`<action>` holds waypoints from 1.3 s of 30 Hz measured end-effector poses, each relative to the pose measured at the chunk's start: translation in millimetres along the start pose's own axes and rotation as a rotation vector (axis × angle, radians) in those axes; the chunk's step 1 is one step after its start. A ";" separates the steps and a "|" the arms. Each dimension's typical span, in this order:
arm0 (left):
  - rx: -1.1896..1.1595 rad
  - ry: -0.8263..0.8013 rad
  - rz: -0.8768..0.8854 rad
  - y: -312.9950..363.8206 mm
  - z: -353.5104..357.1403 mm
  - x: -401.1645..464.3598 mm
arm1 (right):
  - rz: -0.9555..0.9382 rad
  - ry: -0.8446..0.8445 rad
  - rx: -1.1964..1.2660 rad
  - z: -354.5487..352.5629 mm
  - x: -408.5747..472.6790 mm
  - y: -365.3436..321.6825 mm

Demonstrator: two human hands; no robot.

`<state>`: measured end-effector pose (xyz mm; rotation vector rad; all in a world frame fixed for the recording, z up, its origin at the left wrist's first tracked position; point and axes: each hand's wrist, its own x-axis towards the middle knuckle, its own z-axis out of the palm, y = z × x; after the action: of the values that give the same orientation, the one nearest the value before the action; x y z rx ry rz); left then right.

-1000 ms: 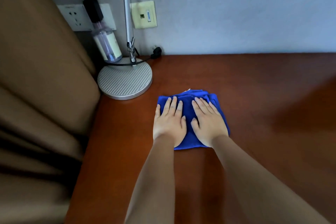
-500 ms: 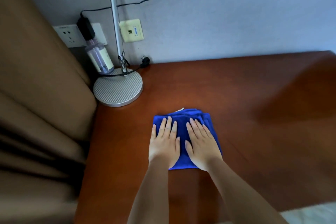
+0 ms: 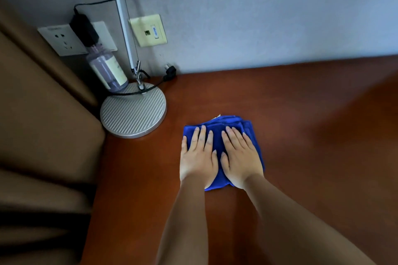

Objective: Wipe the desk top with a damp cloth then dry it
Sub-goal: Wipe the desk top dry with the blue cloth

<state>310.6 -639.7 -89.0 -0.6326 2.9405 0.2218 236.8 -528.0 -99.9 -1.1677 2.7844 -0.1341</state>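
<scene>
A folded blue cloth (image 3: 217, 127) lies flat on the reddish-brown desk top (image 3: 301, 135), a little right of the lamp base. My left hand (image 3: 197, 157) presses on the cloth's left half with straight fingers. Beside it, my right hand (image 3: 240, 157) presses on the right half, its fingers also straight and pointing away from me. Most of the cloth is hidden under the two palms; only its far edge, sides and near corner show.
A round ribbed lamp base (image 3: 133, 114) with a slim pole stands at the desk's back left, a clear bottle (image 3: 108, 71) behind it. Wall sockets (image 3: 64, 41), a black adapter and cable are on the grey wall. A brown curtain (image 3: 43, 125) hangs along the left edge.
Both hands and the cloth slid back from near the lamp base toward me, then forward again a little; the camera view shifted too. The flat-handed press on the cloth is unchanged.
</scene>
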 end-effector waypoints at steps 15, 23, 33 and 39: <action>0.053 -0.014 0.025 -9.2 -8.7 51.0 | -0.006 0.028 -0.001 -4.9 49.4 14.5; 0.071 -0.037 0.042 -7.6 2.2 -32.3 | -0.054 -0.023 -0.030 2.0 -30.5 -7.3; 0.044 -0.070 0.069 -0.8 11.5 -98.3 | 0.035 -0.001 -0.024 12.9 -97.5 -26.8; 0.012 -0.044 0.027 -1.8 9.0 -75.5 | 0.044 0.033 -0.015 14.3 -70.9 -26.7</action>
<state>380.4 -609.7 -86.5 -0.5796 2.9075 0.2175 307.0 -496.6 -105.3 -1.1164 2.8422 -0.1301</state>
